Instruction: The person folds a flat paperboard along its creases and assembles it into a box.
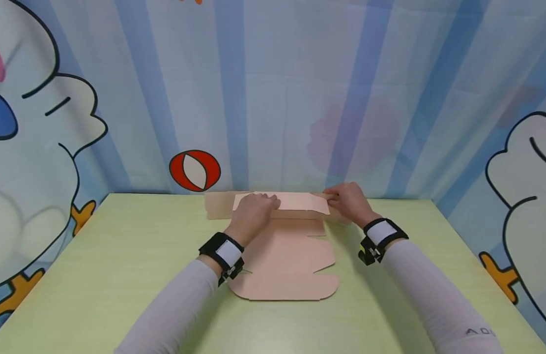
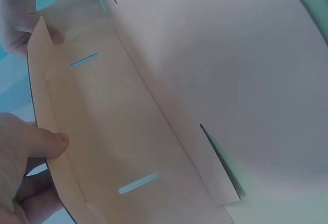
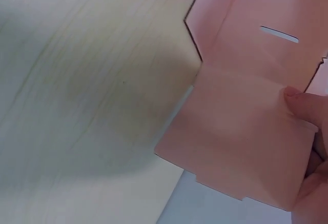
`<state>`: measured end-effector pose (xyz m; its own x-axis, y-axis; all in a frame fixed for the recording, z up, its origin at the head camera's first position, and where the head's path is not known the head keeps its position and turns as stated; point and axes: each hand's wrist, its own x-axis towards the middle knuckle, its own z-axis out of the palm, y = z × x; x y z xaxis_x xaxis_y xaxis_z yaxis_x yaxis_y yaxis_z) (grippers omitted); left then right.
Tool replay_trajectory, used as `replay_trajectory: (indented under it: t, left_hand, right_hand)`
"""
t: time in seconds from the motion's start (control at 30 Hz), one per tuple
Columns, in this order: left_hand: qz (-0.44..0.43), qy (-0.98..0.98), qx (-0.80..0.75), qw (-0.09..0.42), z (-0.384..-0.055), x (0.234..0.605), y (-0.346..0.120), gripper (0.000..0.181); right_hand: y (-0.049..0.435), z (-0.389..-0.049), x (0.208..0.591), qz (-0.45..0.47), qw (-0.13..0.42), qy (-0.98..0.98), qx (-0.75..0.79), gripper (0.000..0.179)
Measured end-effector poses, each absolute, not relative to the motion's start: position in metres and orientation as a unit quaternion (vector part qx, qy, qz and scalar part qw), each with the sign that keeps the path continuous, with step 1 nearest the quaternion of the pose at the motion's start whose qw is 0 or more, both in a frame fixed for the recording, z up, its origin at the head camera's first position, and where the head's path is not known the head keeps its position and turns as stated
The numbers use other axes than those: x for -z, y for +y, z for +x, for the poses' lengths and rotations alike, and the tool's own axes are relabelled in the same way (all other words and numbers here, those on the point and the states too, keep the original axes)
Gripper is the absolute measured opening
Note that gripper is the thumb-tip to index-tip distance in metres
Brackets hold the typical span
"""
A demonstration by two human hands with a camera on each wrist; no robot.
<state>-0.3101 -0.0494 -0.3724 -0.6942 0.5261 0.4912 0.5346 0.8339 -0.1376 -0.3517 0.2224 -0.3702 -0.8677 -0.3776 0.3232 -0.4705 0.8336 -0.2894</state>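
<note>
A pink cardboard box blank (image 1: 283, 255) with rounded near corners lies on the table, its far section folded up. My left hand (image 1: 253, 216) pinches the raised far edge left of its middle. In the left wrist view, that hand's thumb (image 2: 54, 144) lies on the inner face of the narrow folded flap (image 2: 43, 106), with fingers behind it. Two slots cut through the panel (image 2: 107, 121) beside it. My right hand (image 1: 350, 202) grips the far right corner. The right wrist view shows its thumb (image 3: 302, 103) on the side flap (image 3: 236, 137), other fingers curled behind.
The pale yellow-green table (image 1: 122, 275) ends at a striped blue curtain (image 1: 277, 98) right behind the cardboard. Large cartoon figures and a red-and-white ball (image 1: 195, 170) are printed on the backdrop. A left side flap (image 1: 217, 204) sticks out past the folded section.
</note>
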Motion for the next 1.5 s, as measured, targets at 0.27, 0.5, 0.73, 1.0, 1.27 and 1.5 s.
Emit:
replay_trajectory:
  t: [0.27, 0.5, 0.73, 1.0, 1.27, 1.5]
  left_hand:
    - [-0.290, -0.920, 0.007, 0.264, -0.310, 0.373, -0.048, 0.028]
    - [-0.286, -0.922, -0.001, 0.259, -0.310, 0.371, -0.048, 0.025]
    - [-0.280, -0.929, 0.011, 0.240, -0.310, 0.368, -0.048, 0.026]
    - [-0.288, -0.922, 0.025, 0.258, -0.308, 0.368, -0.052, 0.025]
    - [-0.275, -0.924, 0.096, 0.250, -0.310, 0.370, -0.065, 0.020]
    - [-0.225, -0.936, 0.099, 0.251, -0.303, 0.364, -0.082, 0.016]
  right_hand:
    - [0.216, -0.346, 0.352, 0.267, 0.105, -0.945, -0.158, 0.026]
    - [0.185, -0.337, 0.339, 0.346, 0.090, -0.916, -0.181, 0.037]
    - [0.167, -0.335, 0.346, 0.395, 0.068, -0.910, -0.109, 0.043]
    - [0.166, -0.334, 0.350, 0.393, 0.059, -0.907, -0.142, 0.040]
    - [0.165, -0.333, 0.349, 0.390, 0.052, -0.907, -0.149, 0.040]
    - [0.165, -0.333, 0.348, 0.402, 0.064, -0.901, -0.150, 0.039]
